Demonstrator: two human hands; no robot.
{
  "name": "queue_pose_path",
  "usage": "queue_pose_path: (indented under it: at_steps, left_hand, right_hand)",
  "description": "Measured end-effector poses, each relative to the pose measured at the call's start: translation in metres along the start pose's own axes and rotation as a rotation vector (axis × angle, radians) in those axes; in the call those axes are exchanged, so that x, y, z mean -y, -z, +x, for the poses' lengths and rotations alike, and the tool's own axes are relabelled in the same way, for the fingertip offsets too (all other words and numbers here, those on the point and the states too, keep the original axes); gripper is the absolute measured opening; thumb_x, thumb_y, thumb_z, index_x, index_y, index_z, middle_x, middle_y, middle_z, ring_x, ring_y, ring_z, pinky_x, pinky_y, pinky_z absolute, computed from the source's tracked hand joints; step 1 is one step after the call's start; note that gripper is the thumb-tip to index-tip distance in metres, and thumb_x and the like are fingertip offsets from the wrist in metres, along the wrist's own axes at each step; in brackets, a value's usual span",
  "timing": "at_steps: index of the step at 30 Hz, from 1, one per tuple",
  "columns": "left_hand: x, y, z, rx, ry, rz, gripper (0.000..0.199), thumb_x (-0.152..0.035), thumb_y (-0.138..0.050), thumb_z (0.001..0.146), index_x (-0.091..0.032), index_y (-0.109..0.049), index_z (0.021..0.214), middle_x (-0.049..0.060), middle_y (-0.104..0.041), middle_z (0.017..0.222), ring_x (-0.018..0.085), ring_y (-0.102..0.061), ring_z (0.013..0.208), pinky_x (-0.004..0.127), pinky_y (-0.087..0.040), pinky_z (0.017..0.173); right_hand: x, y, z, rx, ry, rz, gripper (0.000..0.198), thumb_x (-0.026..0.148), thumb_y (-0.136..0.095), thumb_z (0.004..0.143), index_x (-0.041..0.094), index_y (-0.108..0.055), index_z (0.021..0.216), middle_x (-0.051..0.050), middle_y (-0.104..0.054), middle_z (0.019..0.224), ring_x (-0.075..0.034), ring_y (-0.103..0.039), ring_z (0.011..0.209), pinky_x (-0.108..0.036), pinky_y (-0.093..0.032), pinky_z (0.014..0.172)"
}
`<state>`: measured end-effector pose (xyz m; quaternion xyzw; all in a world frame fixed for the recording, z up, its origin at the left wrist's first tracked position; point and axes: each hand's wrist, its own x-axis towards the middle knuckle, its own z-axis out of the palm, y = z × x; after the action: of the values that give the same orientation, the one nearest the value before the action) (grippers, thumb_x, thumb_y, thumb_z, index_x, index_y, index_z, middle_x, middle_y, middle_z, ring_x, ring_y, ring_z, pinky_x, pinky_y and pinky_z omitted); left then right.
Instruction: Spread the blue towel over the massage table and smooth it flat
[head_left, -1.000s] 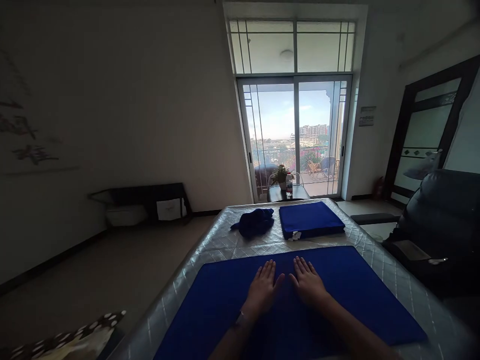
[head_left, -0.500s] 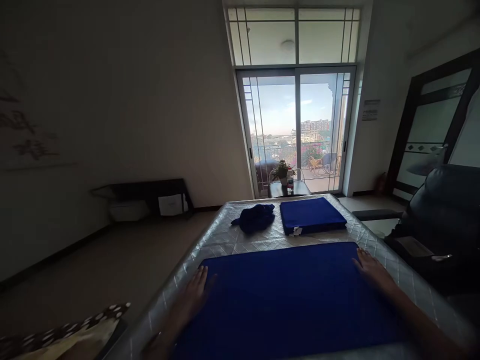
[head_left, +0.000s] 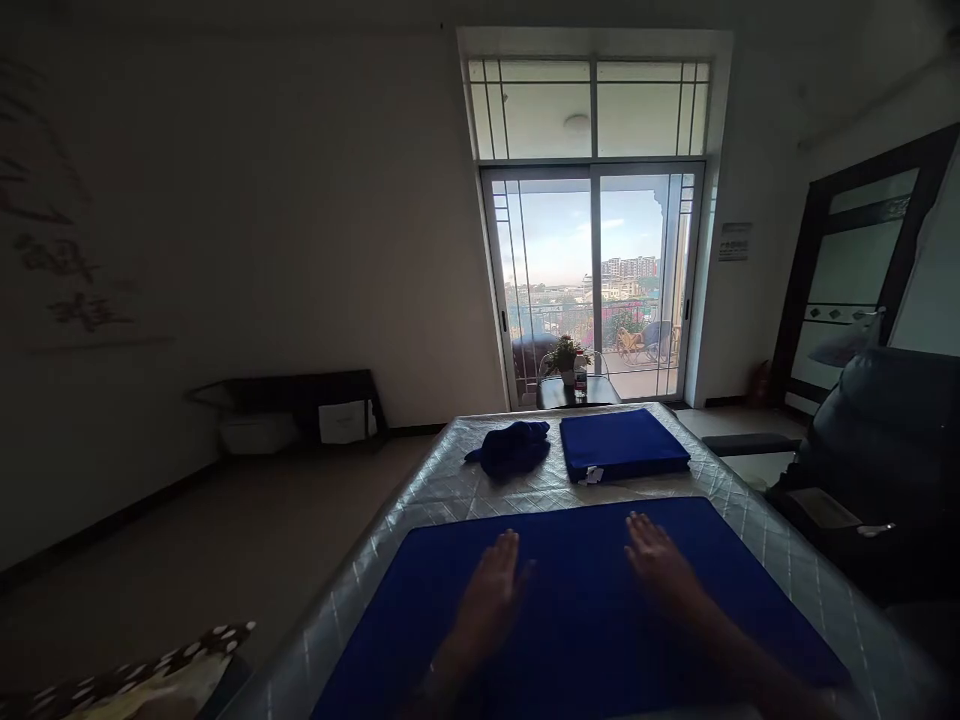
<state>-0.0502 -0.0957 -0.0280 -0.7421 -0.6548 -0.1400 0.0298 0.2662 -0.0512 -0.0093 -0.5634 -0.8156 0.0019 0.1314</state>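
Note:
A dark blue cloth [head_left: 577,590] lies spread flat on a silvery quilted surface [head_left: 420,490], its near part running out of view at the bottom. My left hand [head_left: 491,590] is over the left-middle of the cloth, palm down, fingers stretched out. Over its right-middle part is my right hand [head_left: 660,560], also flat with extended fingers. Whether the palms press on the fabric or hover just above it, I cannot tell. Beyond the far edge sit a crumpled dark blue cloth [head_left: 514,450] and a neatly folded blue cloth stack [head_left: 626,443] with a white tag.
A small dark table [head_left: 577,392] with a potted plant [head_left: 564,358] and a bottle [head_left: 580,375] stands before the sliding glass door. At right is a black chair [head_left: 885,450]. A low dark bench [head_left: 300,395] lines the left wall; a polka-dot fabric [head_left: 172,655] shows lower left.
Both hands have moved inward from the left and right edges of the spread cloth toward its middle. The view has tilted up slightly. The crumpled and folded cloths stay in place.

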Motion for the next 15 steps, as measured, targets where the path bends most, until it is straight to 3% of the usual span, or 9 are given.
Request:
queue_pose_path:
  at_steps: [3,6,11,15]
  left_hand:
    - [-0.053,-0.016,0.001,0.044,-0.100,-0.073,0.068,-0.056,-0.023,0.100,-0.015,-0.031,0.155,0.012,-0.030,0.162,0.026,-0.025,0.150,0.046,-0.029,0.124]
    - [-0.071,-0.021,-0.004,0.083,-0.131,-0.096,0.071,-0.058,-0.020,0.100,-0.013,-0.035,0.153,0.014,-0.033,0.160,0.027,-0.028,0.150,0.049,-0.031,0.122]
    - [-0.066,-0.012,-0.010,0.129,-0.117,-0.115,0.075,-0.060,-0.017,0.099,-0.011,-0.033,0.153,0.014,-0.030,0.161,0.027,-0.025,0.151,0.051,-0.029,0.123]
    - [-0.037,-0.005,-0.023,0.170,-0.081,-0.074,0.073,-0.061,-0.019,0.099,-0.015,-0.029,0.155,0.010,-0.027,0.162,0.026,-0.023,0.151,0.050,-0.027,0.124]
  right_hand:
    - [0.060,-0.013,-0.008,0.140,0.061,0.138,0.066,0.046,-0.021,0.100,0.011,-0.031,0.155,-0.010,-0.026,0.162,-0.022,-0.019,0.152,-0.043,-0.020,0.124]
    - [0.083,-0.021,-0.017,0.187,0.104,0.181,0.068,0.048,-0.020,0.100,0.011,-0.025,0.156,-0.009,-0.021,0.164,-0.021,-0.014,0.153,-0.043,-0.014,0.125]
    - [0.073,-0.016,-0.024,0.201,0.061,0.206,0.073,0.056,-0.018,0.099,0.012,-0.022,0.157,-0.009,-0.019,0.164,-0.022,-0.012,0.153,-0.043,-0.011,0.126]
    - [0.035,-0.010,-0.030,0.201,-0.022,0.175,0.074,0.057,-0.017,0.098,0.013,-0.020,0.158,-0.007,-0.018,0.165,-0.021,-0.012,0.153,-0.043,-0.011,0.126]
